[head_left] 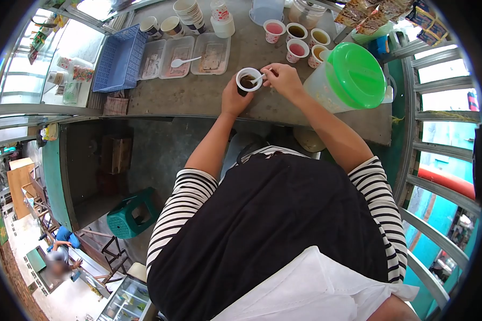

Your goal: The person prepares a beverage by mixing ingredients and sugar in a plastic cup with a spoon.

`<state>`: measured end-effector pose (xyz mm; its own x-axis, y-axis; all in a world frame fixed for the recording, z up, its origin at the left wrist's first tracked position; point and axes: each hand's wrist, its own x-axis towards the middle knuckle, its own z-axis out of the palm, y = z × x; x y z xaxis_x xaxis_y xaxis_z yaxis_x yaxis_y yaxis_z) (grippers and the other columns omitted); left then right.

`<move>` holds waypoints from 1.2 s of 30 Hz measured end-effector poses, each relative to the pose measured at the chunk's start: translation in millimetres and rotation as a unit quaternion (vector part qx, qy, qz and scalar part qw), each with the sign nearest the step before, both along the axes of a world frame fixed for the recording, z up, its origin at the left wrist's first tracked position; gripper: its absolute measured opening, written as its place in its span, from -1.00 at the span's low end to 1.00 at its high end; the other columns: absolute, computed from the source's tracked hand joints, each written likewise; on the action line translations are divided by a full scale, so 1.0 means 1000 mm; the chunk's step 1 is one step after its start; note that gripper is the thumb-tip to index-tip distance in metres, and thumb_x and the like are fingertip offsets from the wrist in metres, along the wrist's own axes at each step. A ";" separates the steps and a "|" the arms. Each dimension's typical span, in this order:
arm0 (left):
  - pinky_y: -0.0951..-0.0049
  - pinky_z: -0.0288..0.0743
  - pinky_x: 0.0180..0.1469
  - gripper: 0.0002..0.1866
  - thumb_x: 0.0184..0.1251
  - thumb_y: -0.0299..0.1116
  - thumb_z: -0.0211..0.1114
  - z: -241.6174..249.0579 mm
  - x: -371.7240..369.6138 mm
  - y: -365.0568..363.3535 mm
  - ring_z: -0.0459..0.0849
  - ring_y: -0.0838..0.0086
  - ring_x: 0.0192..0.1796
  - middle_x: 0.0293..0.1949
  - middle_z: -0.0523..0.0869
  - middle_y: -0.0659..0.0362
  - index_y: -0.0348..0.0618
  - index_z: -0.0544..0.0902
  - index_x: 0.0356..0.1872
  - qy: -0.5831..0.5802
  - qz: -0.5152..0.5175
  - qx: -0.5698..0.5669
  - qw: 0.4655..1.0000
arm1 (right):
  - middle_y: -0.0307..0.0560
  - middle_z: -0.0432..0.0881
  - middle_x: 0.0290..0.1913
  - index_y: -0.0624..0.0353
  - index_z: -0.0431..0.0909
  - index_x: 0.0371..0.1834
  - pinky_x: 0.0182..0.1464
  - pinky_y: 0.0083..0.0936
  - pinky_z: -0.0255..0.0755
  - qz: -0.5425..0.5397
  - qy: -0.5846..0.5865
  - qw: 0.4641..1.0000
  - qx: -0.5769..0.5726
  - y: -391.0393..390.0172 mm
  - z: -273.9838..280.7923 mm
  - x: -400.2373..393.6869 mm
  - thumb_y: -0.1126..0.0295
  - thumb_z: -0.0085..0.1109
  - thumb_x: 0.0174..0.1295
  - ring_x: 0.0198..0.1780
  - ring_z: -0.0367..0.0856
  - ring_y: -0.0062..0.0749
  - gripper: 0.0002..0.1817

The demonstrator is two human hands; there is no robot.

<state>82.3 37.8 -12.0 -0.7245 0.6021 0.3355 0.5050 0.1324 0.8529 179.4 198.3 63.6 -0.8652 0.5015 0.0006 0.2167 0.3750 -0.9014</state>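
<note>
My left hand (234,100) is wrapped round a paper cup (248,71) with a white rim, near the counter's front edge. Dark liquid shows inside the cup. Between the fingers of my right hand (281,80) is the handle of a white plastic spoon (258,78), its bowl end dipping into the cup. To the right of my right hand stands a clear tub with a green lid (359,75). Behind it are several small cups with pink, dark and yellow drinks, among them a pink one (297,50).
On the counter (160,100) stand a blue basket (118,56), plastic trays (211,58) with a white spoon (185,61) across them, and stacked paper cups (188,13). Sachets (369,16) hang at the upper right. Below are a green stool (131,214) and, farther off, a seated person (61,257).
</note>
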 end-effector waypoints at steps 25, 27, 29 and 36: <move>0.22 0.55 0.12 -0.37 -0.05 -0.32 0.48 0.004 -0.003 -0.001 0.69 0.08 0.10 0.04 0.71 -0.01 -0.13 0.56 0.16 -0.034 -0.017 0.003 0.999 | -0.05 0.68 -0.27 0.12 0.61 -0.22 -0.16 -0.27 0.56 0.183 0.111 0.914 0.346 0.001 0.014 -0.013 0.44 0.16 0.17 -0.23 0.71 -0.11 -0.87; 0.21 0.55 0.13 -0.37 -0.05 -0.31 0.48 0.004 -0.003 -0.001 0.68 0.08 0.10 0.04 0.71 -0.02 -0.15 0.56 0.16 -0.011 -0.017 0.005 1.000 | -0.02 0.69 -0.25 0.15 0.61 -0.21 -0.13 -0.26 0.57 0.186 0.114 0.923 0.316 0.006 0.015 -0.017 0.46 0.14 0.19 -0.20 0.70 -0.07 -0.87; 0.22 0.55 0.13 -0.37 -0.04 -0.31 0.48 0.005 -0.003 0.000 0.69 0.08 0.10 0.03 0.71 -0.02 -0.16 0.56 0.16 -0.012 -0.018 0.002 1.000 | 0.04 0.69 -0.22 0.19 0.60 -0.18 -0.08 -0.21 0.56 0.197 0.087 0.937 0.273 0.007 0.013 -0.018 0.47 0.11 0.25 -0.14 0.69 -0.01 -0.87; 0.23 0.56 0.10 -0.39 -0.01 -0.32 0.48 0.003 -0.003 0.001 0.70 0.08 0.07 0.01 0.72 -0.01 -0.15 0.55 0.16 -0.020 -0.024 0.013 0.999 | 0.13 0.70 -0.24 0.26 0.59 -0.18 -0.06 -0.18 0.52 0.164 0.129 0.965 0.161 0.002 0.006 -0.017 0.46 0.09 0.31 -0.13 0.66 0.09 -0.87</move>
